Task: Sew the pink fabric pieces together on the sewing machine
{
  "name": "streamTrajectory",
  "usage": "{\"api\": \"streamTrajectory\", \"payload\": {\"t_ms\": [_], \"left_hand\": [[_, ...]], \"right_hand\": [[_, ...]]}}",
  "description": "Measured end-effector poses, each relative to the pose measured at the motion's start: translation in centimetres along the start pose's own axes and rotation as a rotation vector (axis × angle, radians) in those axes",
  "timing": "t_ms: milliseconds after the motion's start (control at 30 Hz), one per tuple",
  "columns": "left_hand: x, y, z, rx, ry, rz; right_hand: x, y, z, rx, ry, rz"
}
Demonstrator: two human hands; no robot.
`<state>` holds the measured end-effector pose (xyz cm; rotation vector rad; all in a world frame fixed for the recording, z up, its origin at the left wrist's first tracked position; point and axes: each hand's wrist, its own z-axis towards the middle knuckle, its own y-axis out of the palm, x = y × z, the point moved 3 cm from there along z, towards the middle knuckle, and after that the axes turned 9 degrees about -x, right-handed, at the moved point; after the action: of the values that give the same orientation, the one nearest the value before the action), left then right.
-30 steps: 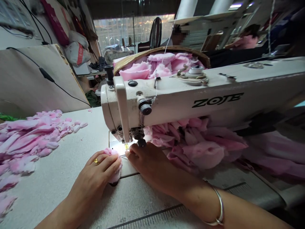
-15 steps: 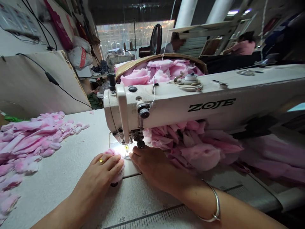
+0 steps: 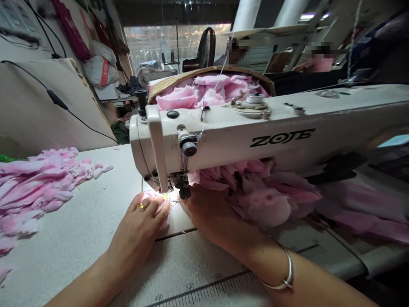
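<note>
Beside the needle of the white sewing machine (image 3: 217, 132), my left hand (image 3: 143, 217) has its fingers bent over a small pink fabric piece (image 3: 164, 224). Part of that piece reaches under the lit presser foot (image 3: 165, 197); the rest is covered by my fingers. My right hand (image 3: 204, 213) is just right of the needle, its fingers curled together behind a black knob (image 3: 184, 192). What those fingertips grip, if anything, is hidden. Gathered pink fabric (image 3: 265, 204) lies under the machine arm, right behind my right hand.
Many pink fabric pieces (image 3: 41, 183) are heaped on the table's left side. Behind the machine stands a round container (image 3: 271, 85) of pink pieces. A black fan (image 3: 206, 49) and two people are farther back. A ruler scale (image 3: 204, 292) runs along the front.
My left hand has moved forward with the pink piece, which now reaches under the presser foot. My right fingertips have slipped farther behind the knob. The view has shifted slightly.
</note>
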<state>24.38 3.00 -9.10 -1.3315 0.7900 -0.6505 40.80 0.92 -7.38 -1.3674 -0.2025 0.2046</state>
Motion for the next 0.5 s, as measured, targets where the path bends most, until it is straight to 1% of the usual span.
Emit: {"api": "streamTrajectory", "payload": {"t_ms": [133,300,500], "left_hand": [[-0.08,-0.26,0.19,0.014,-0.003,-0.010],[-0.14,-0.41,0.35,0.026,0.009,-0.062],[-0.16,-0.33,0.33,0.044,0.015,-0.067]], "right_hand": [[-0.05,0.45,0.71,-0.017,-0.065,0.009],[0.14,0.54,0.96,-0.022,-0.016,-0.033],[0.03,0.55,0.77,0.005,-0.005,-0.059]]}}
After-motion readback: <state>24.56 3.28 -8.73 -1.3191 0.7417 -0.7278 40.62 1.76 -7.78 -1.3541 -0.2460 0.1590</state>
